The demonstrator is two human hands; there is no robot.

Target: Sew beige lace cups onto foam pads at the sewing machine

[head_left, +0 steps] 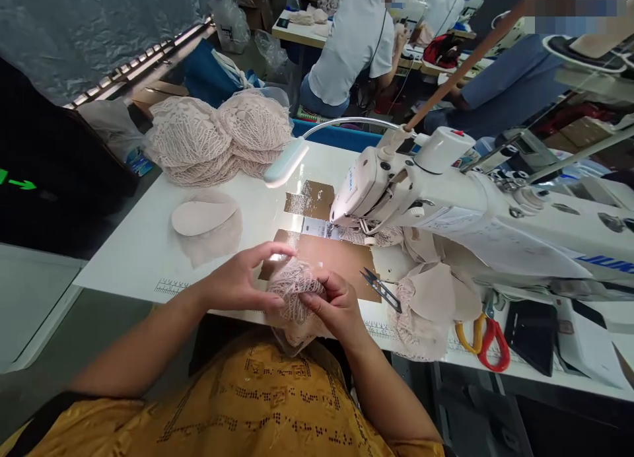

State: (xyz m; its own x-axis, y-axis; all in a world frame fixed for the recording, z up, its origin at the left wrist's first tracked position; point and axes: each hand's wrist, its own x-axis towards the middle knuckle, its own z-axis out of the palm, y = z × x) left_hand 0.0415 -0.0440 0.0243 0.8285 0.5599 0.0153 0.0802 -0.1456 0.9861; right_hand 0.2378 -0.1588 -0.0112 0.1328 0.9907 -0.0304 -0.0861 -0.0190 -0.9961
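Observation:
A beige lace bra cup (296,288) is bunched at the table's front edge, its lower part hanging over it. My right hand (337,305) pinches the cup's right side between thumb and fingers. To the left, my left hand (247,279) curves around the cup with thumb and index finger wide apart, the fingertips close to the lace; whether they touch it is unclear. Beyond the hands is the sewing machine (366,179), with more lace fabric (391,236) by its needle area. Thread snips (381,290) lie right of my right hand.
Stacked lace cups (193,140) stand at the table's back left. A smooth pad (205,217) on sheer fabric lies nearer. Cut pieces (433,295), scissors (490,345) and a dark phone-like device (531,335) are at right. A lamp (287,161) overhangs; co-workers (347,47) sit behind.

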